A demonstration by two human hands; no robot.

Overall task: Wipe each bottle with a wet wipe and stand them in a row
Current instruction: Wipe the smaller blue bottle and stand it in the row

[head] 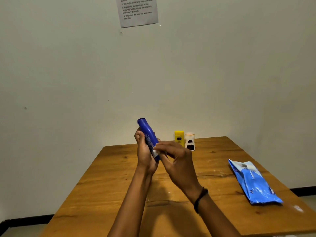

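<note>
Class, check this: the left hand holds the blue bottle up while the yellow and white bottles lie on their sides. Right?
No. The head view shows the yellow bottle and white bottle standing upright at the far edge of the table. The left hand does hold the blue bottle up.

notice [136, 11] top cropped, wipe [155, 152] mostly obsc.

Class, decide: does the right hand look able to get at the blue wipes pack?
Probably yes. The wipes pack lies right of the right hand, only bare table between them; but that hand holds a wipe against the blue bottle.
</note>
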